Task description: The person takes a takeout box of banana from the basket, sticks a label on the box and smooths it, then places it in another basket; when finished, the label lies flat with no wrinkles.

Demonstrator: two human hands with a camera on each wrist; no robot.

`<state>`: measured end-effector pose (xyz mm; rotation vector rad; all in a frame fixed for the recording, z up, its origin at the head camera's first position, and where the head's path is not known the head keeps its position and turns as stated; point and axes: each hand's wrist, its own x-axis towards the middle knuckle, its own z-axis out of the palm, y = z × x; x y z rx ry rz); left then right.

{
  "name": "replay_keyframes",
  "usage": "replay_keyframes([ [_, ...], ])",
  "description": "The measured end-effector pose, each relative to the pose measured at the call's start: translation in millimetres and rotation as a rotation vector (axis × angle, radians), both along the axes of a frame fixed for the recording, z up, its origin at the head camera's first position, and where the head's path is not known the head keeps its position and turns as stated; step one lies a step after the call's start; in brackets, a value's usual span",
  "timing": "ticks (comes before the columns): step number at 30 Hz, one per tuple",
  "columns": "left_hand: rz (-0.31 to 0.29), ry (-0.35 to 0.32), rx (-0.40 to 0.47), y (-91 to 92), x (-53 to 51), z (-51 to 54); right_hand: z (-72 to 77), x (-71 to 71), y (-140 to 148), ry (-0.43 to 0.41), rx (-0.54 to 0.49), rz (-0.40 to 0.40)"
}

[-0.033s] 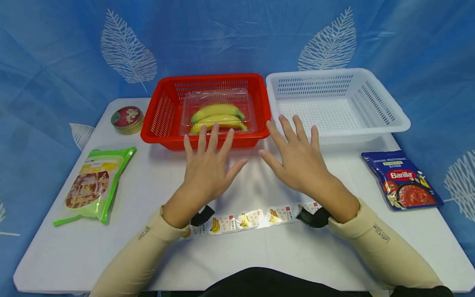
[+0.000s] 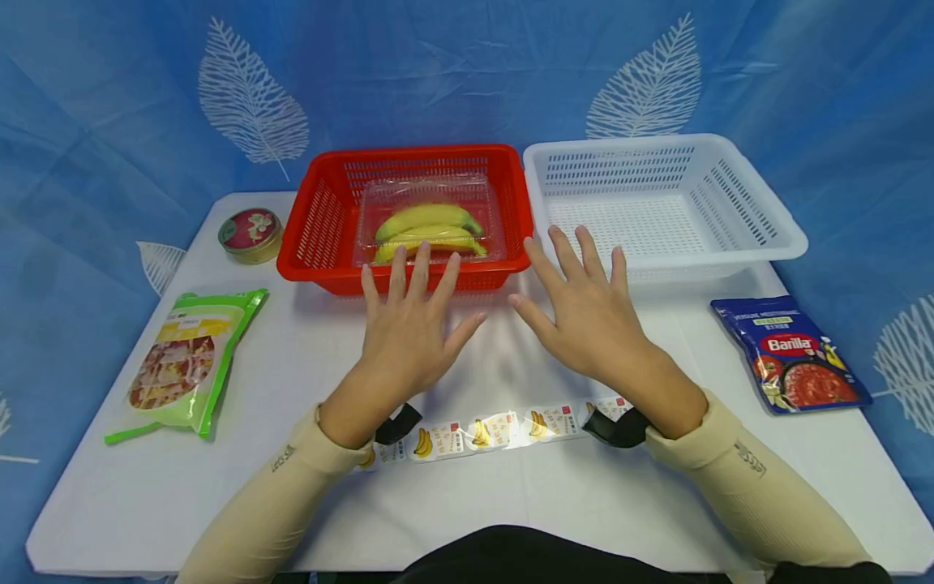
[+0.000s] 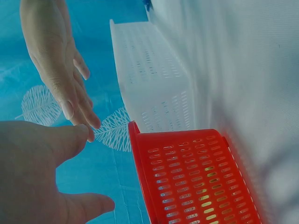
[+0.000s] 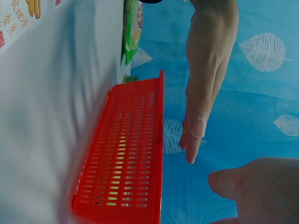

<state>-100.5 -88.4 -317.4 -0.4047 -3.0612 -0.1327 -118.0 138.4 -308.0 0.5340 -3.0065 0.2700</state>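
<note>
Left hand (image 2: 409, 337) is raised above the table (image 2: 525, 511), back upward, fingers straight and spread wide, fingertips near the front of the red basket (image 2: 481, 280). Right hand (image 2: 587, 316) is likewise raised, fingers straight and fanned, nearest the adjoining corners of the red basket and the white basket (image 2: 744, 261). Both thumbs point inward, with a gap between them. Wrist views show each hand higher than the red basket's rim and apart from it.

The red basket stands at the back of the table and holds a clear box (image 2: 423, 191) with two bananas (image 2: 423, 217) inside. The white basket stands just to its right.

A label strip (image 2: 438, 440), printed with banana pictures, lies on the table between the wrists, partly hidden by the black straps (image 2: 400, 423).

Left side: a round tin (image 2: 251, 231) stands near the red basket; a green packet (image 2: 182, 365) lies in front of it. Right side: a blue pouch (image 2: 791, 357) marked "Barilla" lies in front of the white basket.
</note>
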Motion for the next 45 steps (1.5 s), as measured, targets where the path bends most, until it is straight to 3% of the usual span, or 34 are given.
replay_keyframes([
  [18,-0.004,0.056,0.02,-8.3,4.3,5.7,6.4,-1.2,-5.2,0.011,-0.019,0.025],
  [34,0.029,0.05,0.031,-16.2,4.3,10.7,13.6,-14.8,-20.6,0.047,-0.025,0.049],
  [40,0.064,0.035,0.014,-28.2,1.0,15.7,17.6,-26.3,-29.2,-0.002,-0.051,0.061],
  [45,0.095,0.078,0.022,-48.2,-0.5,17.5,23.0,-44.8,-42.7,-0.064,-0.043,0.073],
])
